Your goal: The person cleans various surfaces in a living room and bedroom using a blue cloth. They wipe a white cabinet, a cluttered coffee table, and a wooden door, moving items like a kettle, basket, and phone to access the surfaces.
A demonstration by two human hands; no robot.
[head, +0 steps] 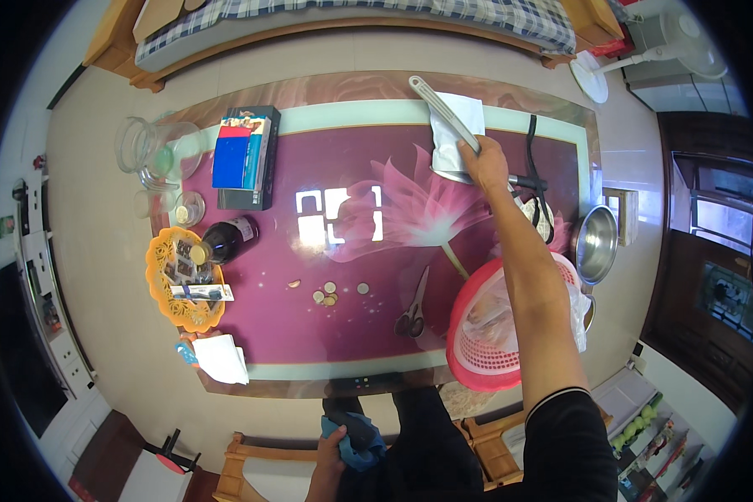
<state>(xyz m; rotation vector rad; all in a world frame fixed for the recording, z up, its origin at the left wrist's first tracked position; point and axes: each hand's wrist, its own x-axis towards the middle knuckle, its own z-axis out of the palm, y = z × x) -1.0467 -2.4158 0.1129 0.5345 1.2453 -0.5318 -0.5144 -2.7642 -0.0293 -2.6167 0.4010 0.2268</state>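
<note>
My right hand [486, 164] reaches across the table and is closed around a long light grey handle [442, 110], which slants up and left over a white packet [457, 125]. What the handle belongs to is partly hidden by my hand. Just right of the hand lies a black-handled item [528, 182] with a black strap [531, 147]. Down by my lap, my left hand [331, 448] grips a blue cloth [359, 445]. Scissors [412, 314] and several coins [329, 293] lie on the glossy purple table [276, 339].
Right of centre stands a red plastic basket [470, 351] holding plastic bags, with a steel bowl [596, 245] beyond. At left are a glass pitcher [135, 147], books [238, 157], a dark bottle [232, 238], an orange tray [163, 304] and white paper [219, 359].
</note>
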